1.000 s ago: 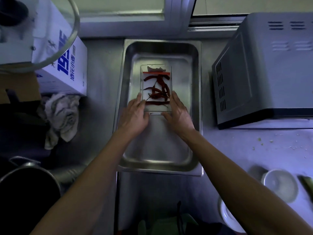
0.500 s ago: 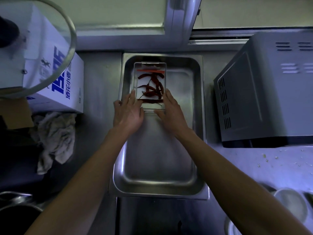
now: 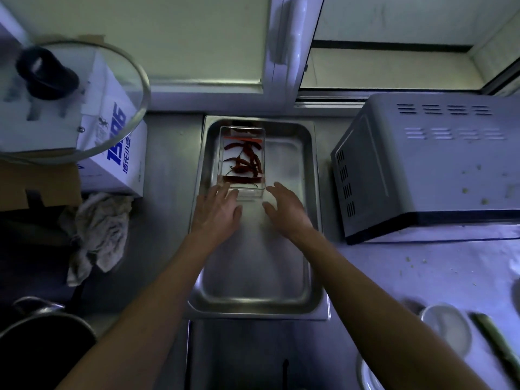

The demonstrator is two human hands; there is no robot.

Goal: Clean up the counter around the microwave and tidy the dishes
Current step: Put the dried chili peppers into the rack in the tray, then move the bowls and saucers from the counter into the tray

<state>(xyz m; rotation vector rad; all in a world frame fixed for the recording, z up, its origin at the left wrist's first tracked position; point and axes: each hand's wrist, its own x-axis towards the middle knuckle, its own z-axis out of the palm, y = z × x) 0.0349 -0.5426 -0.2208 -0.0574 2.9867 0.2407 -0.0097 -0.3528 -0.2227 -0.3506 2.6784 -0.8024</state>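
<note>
Steel counter point(image 3: 168, 220), dim; microwave point(image 3: 427, 170) at right. Clear box point(image 3: 242, 161) of dried chillies point(image 3: 244, 161) in far-left corner of metal tray point(image 3: 253, 277), long axis front-to-back. Left hand point(image 3: 218, 212), right hand point(image 3: 287, 209) flanking near end, fingers relaxed, gripping nothing; left nearer, contact unclear.

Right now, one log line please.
left hand: open, fingertips at box | right hand: open, beside box | chilli box: far end of steel tray | microwave: right
</note>
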